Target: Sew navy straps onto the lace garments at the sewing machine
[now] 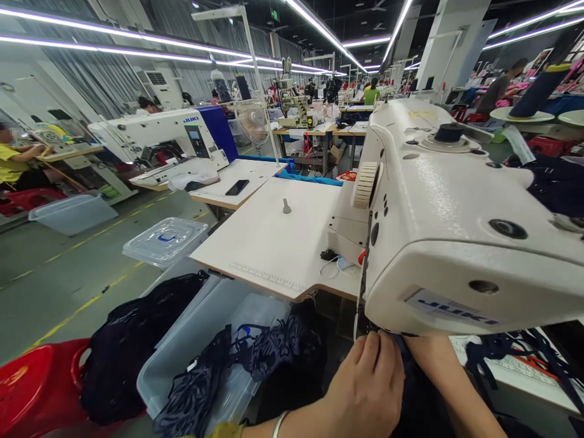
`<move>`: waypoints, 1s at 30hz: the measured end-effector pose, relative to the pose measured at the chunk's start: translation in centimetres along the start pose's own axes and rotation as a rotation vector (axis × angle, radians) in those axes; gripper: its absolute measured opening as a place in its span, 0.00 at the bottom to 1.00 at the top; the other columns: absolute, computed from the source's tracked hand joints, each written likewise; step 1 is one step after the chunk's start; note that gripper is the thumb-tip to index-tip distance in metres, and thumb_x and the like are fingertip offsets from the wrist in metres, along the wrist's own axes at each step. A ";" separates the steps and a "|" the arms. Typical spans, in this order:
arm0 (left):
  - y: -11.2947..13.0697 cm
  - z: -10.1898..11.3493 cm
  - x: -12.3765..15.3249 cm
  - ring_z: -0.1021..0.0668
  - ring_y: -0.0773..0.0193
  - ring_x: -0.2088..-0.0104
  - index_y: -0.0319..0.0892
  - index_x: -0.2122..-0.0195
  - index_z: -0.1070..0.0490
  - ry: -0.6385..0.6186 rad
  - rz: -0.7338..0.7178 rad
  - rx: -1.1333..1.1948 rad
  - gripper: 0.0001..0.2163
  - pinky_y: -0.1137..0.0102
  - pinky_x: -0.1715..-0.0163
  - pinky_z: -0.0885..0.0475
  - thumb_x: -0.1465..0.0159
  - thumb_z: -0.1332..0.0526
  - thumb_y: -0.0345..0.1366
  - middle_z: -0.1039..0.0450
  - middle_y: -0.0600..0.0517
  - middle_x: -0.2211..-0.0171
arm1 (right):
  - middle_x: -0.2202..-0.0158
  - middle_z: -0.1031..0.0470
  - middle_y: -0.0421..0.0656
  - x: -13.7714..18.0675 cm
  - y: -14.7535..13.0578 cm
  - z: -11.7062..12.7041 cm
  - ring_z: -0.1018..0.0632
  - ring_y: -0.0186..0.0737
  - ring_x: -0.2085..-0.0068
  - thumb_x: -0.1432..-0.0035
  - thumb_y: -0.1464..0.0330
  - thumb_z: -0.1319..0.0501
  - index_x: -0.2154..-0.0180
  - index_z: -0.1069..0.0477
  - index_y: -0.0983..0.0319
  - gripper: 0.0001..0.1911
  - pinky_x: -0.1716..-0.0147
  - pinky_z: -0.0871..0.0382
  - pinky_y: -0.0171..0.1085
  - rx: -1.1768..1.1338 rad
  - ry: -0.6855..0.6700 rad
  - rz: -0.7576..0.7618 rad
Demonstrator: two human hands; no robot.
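Note:
Just below the front of the white JUKI sewing machine [456,243], my left hand [371,377] has its fingers curled closed on dark navy fabric [417,389]. The fabric hangs down between my arms, and its upper edge is lost in shadow under the machine head. My right forearm [449,371] reaches in beneath the head from the lower right. The machine hides my right hand, so its fingers do not show. Needle and presser foot are also hard to make out.
A clear plastic bin [182,359] with navy straps stands left, beside dark cloth [137,340] on a red stool [41,383]. The white tabletop [264,231] bears a small grey piece [286,207]. More navy straps [493,353] lie right. A phone [238,187] rests farther back.

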State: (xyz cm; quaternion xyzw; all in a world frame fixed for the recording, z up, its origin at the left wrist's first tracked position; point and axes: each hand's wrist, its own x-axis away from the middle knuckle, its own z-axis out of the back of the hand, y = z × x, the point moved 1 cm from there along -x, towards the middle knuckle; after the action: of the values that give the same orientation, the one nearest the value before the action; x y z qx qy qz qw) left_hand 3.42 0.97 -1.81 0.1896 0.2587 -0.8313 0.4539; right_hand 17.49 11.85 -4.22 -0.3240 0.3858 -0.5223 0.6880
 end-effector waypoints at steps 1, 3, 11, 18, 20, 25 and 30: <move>0.1 -0.1 0.0 0.26 0.53 0.52 0.29 0.47 0.32 -0.009 -0.002 -0.008 0.17 0.62 0.52 0.32 0.32 0.45 0.35 0.29 0.38 0.50 | 0.74 0.22 0.49 0.0 0.1 0.0 0.24 0.61 0.57 0.50 0.62 0.37 0.72 0.24 0.55 0.05 0.59 0.28 0.55 -0.001 -0.004 -0.001; 0.2 -0.2 0.1 0.26 0.52 0.52 0.29 0.47 0.32 -0.008 0.001 -0.016 0.17 0.61 0.52 0.32 0.32 0.44 0.35 0.29 0.38 0.50 | 0.73 0.22 0.49 0.0 0.3 0.0 0.24 0.61 0.57 0.49 0.61 0.36 0.72 0.23 0.55 0.06 0.60 0.27 0.54 -0.002 -0.015 -0.006; 0.0 -0.1 0.0 0.26 0.53 0.53 0.30 0.48 0.31 0.014 0.013 0.016 0.16 0.63 0.53 0.32 0.33 0.45 0.35 0.29 0.40 0.51 | 0.53 0.25 0.45 -0.1 0.9 0.4 0.24 0.39 0.58 0.35 0.58 0.43 0.55 0.28 0.59 0.13 0.58 0.27 0.43 -0.013 -0.037 -0.014; -0.3 0.0 0.0 0.25 0.55 0.56 0.30 0.52 0.29 0.074 0.061 0.042 0.16 0.64 0.54 0.33 0.31 0.45 0.38 0.27 0.40 0.54 | 0.69 0.21 0.47 0.0 -0.2 -0.2 0.23 0.59 0.57 0.47 0.61 0.35 0.64 0.23 0.56 0.09 0.59 0.27 0.54 0.009 -0.019 0.011; -0.4 0.1 0.0 0.25 0.55 0.56 0.30 0.52 0.28 0.088 0.067 0.050 0.16 0.64 0.54 0.33 0.31 0.45 0.39 0.27 0.40 0.54 | 0.70 0.21 0.48 0.1 -0.5 -0.4 0.24 0.60 0.57 0.48 0.61 0.36 0.66 0.23 0.55 0.07 0.59 0.28 0.54 0.016 -0.022 0.029; -0.7 0.1 0.2 0.25 0.55 0.56 0.30 0.52 0.29 0.071 0.067 0.040 0.18 0.64 0.54 0.33 0.31 0.45 0.41 0.27 0.41 0.54 | 0.69 0.20 0.48 -0.1 -1.2 -0.4 0.24 0.60 0.54 0.48 0.57 0.37 0.70 0.24 0.55 0.10 0.57 0.28 0.54 0.037 -0.020 0.098; -1.0 0.4 0.4 0.26 0.56 0.54 0.30 0.49 0.30 0.021 0.022 0.048 0.18 0.65 0.52 0.33 0.30 0.46 0.41 0.28 0.42 0.52 | 0.64 0.19 0.49 -0.2 -1.3 -0.4 0.23 0.59 0.53 0.45 0.55 0.42 0.65 0.23 0.57 0.15 0.56 0.28 0.53 0.079 0.042 0.218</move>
State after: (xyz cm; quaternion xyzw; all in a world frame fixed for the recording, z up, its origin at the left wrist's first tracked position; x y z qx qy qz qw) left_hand 2.37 0.92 -1.46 0.2119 0.2411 -0.8304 0.4555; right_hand 16.53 11.73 -3.29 -0.2417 0.4121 -0.4656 0.7449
